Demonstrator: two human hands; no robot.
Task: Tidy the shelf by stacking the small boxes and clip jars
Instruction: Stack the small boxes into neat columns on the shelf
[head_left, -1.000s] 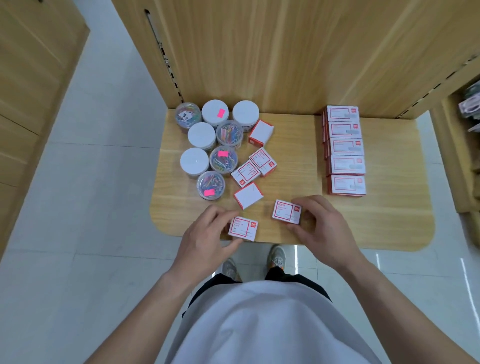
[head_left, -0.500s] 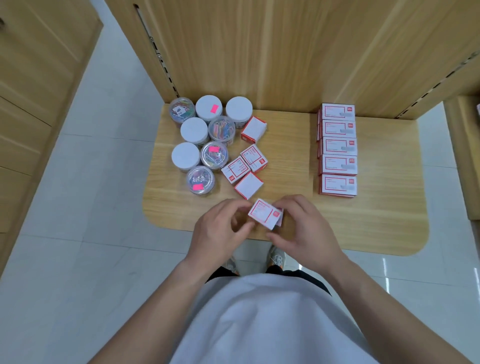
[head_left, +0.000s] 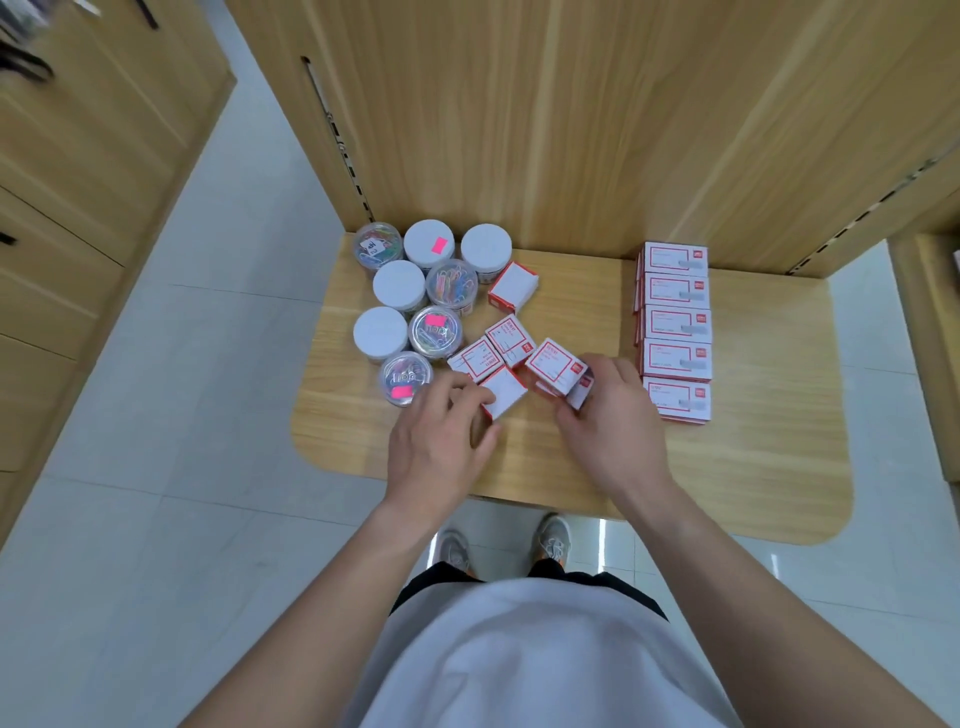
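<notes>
My right hand (head_left: 610, 415) grips a stack of two small red-and-white boxes (head_left: 556, 366) just above the wooden shelf (head_left: 727, 467). My left hand (head_left: 441, 441) pinches another small box (head_left: 504, 397) lying on the shelf beside it. Two more small boxes (head_left: 493, 351) lie touching just behind, and one box (head_left: 513, 287) sits further back beside the jars. Several clip jars (head_left: 410, 306), some with white lids and some showing coloured clips, cluster at the shelf's back left.
A neat row of larger red-and-white boxes (head_left: 675, 332) runs along the right part of the shelf. A wooden back panel (head_left: 519, 130) rises behind. Wooden cabinets (head_left: 78, 208) stand at left, tiled floor below, and my shoes show under the shelf edge.
Both hands brought two front boxes together into a stack. My right hand carried that stack back and right, while my left hand let go and moved to a box near the jars.
</notes>
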